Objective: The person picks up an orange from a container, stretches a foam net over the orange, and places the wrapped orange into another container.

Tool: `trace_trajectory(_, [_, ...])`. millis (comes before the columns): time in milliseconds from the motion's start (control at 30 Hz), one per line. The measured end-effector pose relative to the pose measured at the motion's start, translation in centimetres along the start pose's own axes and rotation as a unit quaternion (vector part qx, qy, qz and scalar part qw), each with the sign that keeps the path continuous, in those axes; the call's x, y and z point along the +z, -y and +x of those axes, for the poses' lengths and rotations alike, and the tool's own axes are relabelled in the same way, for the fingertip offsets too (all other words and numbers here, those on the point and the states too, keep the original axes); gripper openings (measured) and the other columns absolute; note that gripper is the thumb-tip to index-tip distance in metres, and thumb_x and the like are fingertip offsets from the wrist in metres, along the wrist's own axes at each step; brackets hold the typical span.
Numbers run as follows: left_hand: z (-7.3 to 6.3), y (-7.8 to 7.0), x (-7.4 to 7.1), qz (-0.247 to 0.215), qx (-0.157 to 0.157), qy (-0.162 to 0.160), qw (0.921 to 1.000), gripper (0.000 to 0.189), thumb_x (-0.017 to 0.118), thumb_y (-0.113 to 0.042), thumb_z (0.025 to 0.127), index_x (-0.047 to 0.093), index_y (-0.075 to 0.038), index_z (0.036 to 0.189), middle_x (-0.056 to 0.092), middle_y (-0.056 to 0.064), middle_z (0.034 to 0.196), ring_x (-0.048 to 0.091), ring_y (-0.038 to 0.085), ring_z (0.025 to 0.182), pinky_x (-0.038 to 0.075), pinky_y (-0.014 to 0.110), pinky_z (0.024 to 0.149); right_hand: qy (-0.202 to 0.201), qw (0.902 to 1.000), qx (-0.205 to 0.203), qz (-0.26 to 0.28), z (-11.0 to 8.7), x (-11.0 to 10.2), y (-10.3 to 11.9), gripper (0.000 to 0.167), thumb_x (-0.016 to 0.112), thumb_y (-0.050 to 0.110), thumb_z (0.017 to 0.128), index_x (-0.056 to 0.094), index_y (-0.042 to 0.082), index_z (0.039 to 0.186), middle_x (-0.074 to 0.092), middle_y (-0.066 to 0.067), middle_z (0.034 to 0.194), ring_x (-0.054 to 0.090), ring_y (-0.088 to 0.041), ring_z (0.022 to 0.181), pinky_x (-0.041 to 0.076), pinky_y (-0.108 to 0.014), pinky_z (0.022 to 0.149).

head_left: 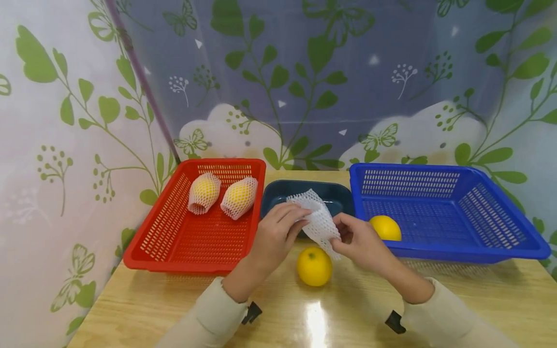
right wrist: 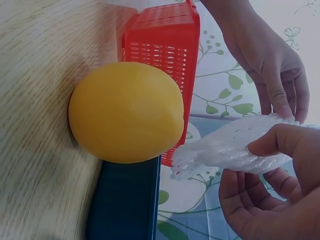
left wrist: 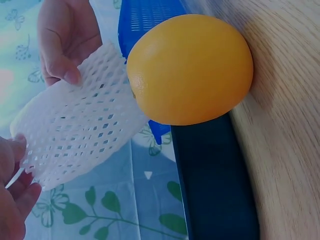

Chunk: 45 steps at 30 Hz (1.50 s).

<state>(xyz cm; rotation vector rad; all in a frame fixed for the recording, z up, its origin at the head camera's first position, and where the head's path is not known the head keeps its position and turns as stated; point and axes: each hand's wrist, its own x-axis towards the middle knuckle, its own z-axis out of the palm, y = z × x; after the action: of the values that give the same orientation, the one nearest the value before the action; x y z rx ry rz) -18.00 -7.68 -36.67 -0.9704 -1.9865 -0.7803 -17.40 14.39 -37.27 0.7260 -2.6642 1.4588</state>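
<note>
Both hands hold a white foam fruit net [head_left: 319, 222] above the front of a dark teal tray [head_left: 278, 189]. My left hand [head_left: 278, 229] pinches the net's left side, and my right hand [head_left: 361, 241] grips its lower right end between thumb and fingers. In the right wrist view the net [right wrist: 235, 145] looks flattened and bunched, with the right thumb lying on top. A bare yellow orange-like fruit [head_left: 314, 267] stands on the table just below the net, apart from both hands.
On the left, a red basket [head_left: 200, 246] contains two yellow fruits in foam nets [head_left: 204, 192]. A blue basket [head_left: 435, 249] on the right has one bare yellow fruit [head_left: 385, 228] near its front left corner. Patterned curtains [head_left: 278, 87] hang behind the wooden table [head_left: 361, 314].
</note>
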Motion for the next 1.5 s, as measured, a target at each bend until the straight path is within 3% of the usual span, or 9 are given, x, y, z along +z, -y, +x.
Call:
trace_trajectory(300, [0.2,0.6,0.1,-0.082,-0.079,-0.029,0.9930,0.019,0.076,-0.002,0.081,0.069,-0.002,0.100,0.071,0.009,0.098,0.065,0.020,0.093,0.052,0.027,0.090,0.032,0.9995,0.002,-0.008,-0.2,-1.1,1.1,0.023,0.069,0.007,0.089,0.057,0.005,0.109,0.063,-0.006,0.098,0.059,-0.018,0.084,0.055,-0.026,0.073])
trace_trajectory(467, [0.5,0.7,-0.6,-0.209,-0.187,-0.037,0.9592,0.017,0.070,-0.001,0.087,0.067,0.002,0.103,0.068,0.013,0.102,0.064,0.022,0.092,0.054,0.031,0.088,0.003,0.9998,-0.004,0.017,-0.2,-2.6,2.0,0.021,0.063,0.013,0.095,0.055,0.003,0.112,0.060,-0.006,0.102,0.055,-0.020,0.092,0.052,-0.027,0.077])
trace_trajectory(600, [1.0,0.4,-1.3,-0.336,-0.324,-0.031,0.8837,0.018,0.065,-0.001,0.091,0.063,0.003,0.108,0.066,0.012,0.103,0.062,0.021,0.093,0.054,0.027,0.086,-0.006,0.9914,-0.023,0.128,0.2,-3.2,2.2,0.022,0.046,0.016,0.103,0.053,-0.001,0.114,0.058,-0.008,0.110,0.058,-0.018,0.100,0.051,-0.027,0.086])
trace_trajectory(733, [1.3,0.1,-1.3,-0.469,-0.438,-0.017,0.7668,0.016,0.060,0.001,0.094,0.061,-0.002,0.109,0.063,0.005,0.098,0.060,0.014,0.086,0.054,0.021,0.079,0.041,0.9526,-0.041,0.299,0.8,-2.7,1.9,0.030,0.036,0.026,0.106,0.055,0.008,0.121,0.059,-0.004,0.119,0.058,-0.016,0.110,0.049,-0.027,0.095])
trace_trajectory(833, [1.1,-0.2,-0.8,-0.555,-0.476,0.009,0.6822,0.016,0.051,0.003,0.098,0.058,-0.007,0.108,0.061,0.001,0.094,0.059,0.012,0.081,0.054,0.020,0.074,0.083,0.9156,-0.045,0.391,1.2,-1.9,1.4,0.030,0.038,0.030,0.106,0.056,0.015,0.124,0.060,-0.002,0.121,0.059,-0.015,0.110,0.048,-0.026,0.096])
trace_trajectory(933, [0.6,-0.4,-0.3,-0.597,-0.486,0.034,0.6376,0.017,0.047,0.002,0.099,0.056,-0.009,0.108,0.061,0.001,0.094,0.059,0.012,0.081,0.054,0.019,0.073,0.113,0.8985,-0.043,0.422,1.2,-1.1,0.8,0.029,0.042,0.032,0.105,0.058,0.016,0.123,0.063,0.000,0.117,0.061,-0.013,0.105,0.049,-0.025,0.094])
trace_trajectory(1033, [0.1,-0.5,0.1,-0.604,-0.489,0.047,0.6271,0.015,0.048,0.001,0.100,0.055,-0.007,0.110,0.061,0.001,0.095,0.058,0.012,0.083,0.054,0.019,0.073,0.137,0.8869,-0.044,0.439,1.2,-0.7,0.2,0.026,0.047,0.030,0.103,0.062,0.017,0.121,0.065,0.001,0.115,0.062,-0.011,0.103,0.050,-0.025,0.093])
trace_trajectory(1300, [-0.9,-0.5,1.2,-0.580,-0.510,0.065,0.6321,0.014,0.052,0.000,0.098,0.058,-0.008,0.109,0.063,0.002,0.095,0.060,0.013,0.084,0.054,0.020,0.072,0.138,0.8735,-0.038,0.465,1.1,-0.4,-0.6,0.016,0.054,0.008,0.100,0.068,0.013,0.105,0.066,0.002,0.099,0.062,-0.010,0.089,0.054,-0.023,0.082])
trace_trajectory(1500, [-1.0,-0.9,1.2,-0.612,-0.498,0.085,0.6088,0.013,0.052,-0.008,0.100,0.053,-0.008,0.113,0.065,-0.002,0.093,0.061,0.010,0.081,0.054,0.019,0.073,0.108,0.8620,-0.004,0.495,1.2,-0.1,-0.9,0.015,0.054,0.002,0.098,0.065,0.012,0.102,0.067,0.002,0.093,0.065,-0.008,0.081,0.056,-0.021,0.073])
